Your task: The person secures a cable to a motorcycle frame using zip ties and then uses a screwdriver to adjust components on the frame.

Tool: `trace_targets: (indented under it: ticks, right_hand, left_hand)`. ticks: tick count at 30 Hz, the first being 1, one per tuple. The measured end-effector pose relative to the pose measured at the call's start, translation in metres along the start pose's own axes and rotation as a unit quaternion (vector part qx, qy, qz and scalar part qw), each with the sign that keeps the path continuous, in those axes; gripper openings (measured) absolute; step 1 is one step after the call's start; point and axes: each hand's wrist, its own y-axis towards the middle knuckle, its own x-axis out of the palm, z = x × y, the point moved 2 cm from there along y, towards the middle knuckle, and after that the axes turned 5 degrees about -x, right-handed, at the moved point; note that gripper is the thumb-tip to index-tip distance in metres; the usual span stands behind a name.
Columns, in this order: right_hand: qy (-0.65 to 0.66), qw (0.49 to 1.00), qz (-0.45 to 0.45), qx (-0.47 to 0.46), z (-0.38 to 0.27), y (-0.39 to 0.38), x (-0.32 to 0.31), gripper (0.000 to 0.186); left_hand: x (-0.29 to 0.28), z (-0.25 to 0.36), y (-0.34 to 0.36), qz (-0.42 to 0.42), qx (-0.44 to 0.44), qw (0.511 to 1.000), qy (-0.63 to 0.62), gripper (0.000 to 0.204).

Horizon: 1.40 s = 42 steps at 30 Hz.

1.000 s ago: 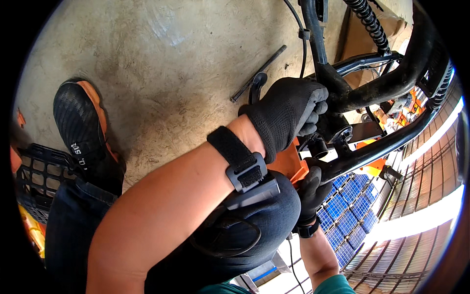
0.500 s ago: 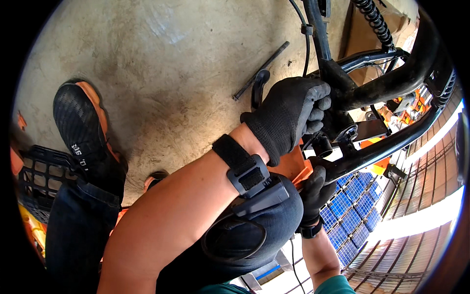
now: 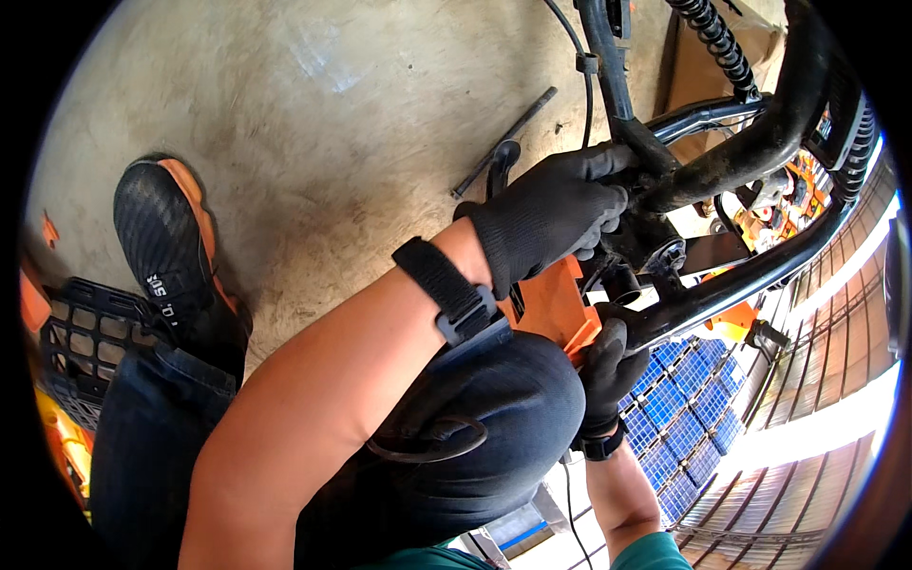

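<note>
A black tubular vehicle frame (image 3: 731,176) with a coil-spring shock absorber (image 3: 714,43) fills the right side. My left hand (image 3: 556,209), in a black knit glove, is at the frame's joint, its thumb along the metal and its fingers curled; what they close on is hidden. My right hand (image 3: 613,366), gloved too, is wrapped about the near end of the lower frame tube (image 3: 703,309). Between the hands, below the joint, is an orange part (image 3: 556,299). Close by is a short open black pipe end (image 3: 622,282).
On the concrete floor lie a long dark bolt or rod (image 3: 503,142) and a black curved lever-like part (image 3: 501,169). A black plastic crate (image 3: 81,332) stands left of my shoe (image 3: 166,242). Blue gridded crates (image 3: 684,399) and a cardboard box (image 3: 727,71) are farther off.
My left hand has shifted slightly left, its thumb now stretched along the joint. The frame appears a little farther left in view, and more of the orange part shows. The right hand keeps its hold.
</note>
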Motion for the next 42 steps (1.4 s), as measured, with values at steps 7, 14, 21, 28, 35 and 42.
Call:
trace_targets:
  ticks: [7, 14, 21, 28, 35, 42]
  right_hand:
    - [0.025, 1.000, -0.003, 0.016, 0.003, -0.004, -0.002, 0.030]
    - [0.021, 0.999, -0.008, -0.038, 0.003, -0.003, 0.001, 0.031]
    - [0.006, 1.000, -0.029, 0.005, 0.005, -0.003, -0.006, 0.033]
    - [-0.012, 0.999, -0.026, -0.026, 0.020, -0.010, -0.012, 0.034]
    - [-0.013, 0.999, -0.029, 0.011, 0.026, -0.012, -0.019, 0.042]
    - [-0.063, 0.997, -0.028, -0.020, 0.030, -0.013, -0.021, 0.046]
  left_hand:
    - [-0.012, -0.003, 0.013, 0.002, 0.057, 0.959, 0.277, 0.037]
    - [-0.004, 0.004, 0.011, 0.073, 0.124, 0.889, 0.435, 0.040]
    - [-0.004, 0.004, 0.015, 0.049, 0.044, 0.944, 0.322, 0.044]
    - [-0.003, 0.008, 0.015, 0.028, 0.029, 0.954, 0.298, 0.048]
    - [-0.003, 0.009, 0.003, 0.007, 0.053, 0.964, 0.262, 0.055]
    - [0.004, 0.004, 0.005, 0.117, 0.155, 0.831, 0.521, 0.043]
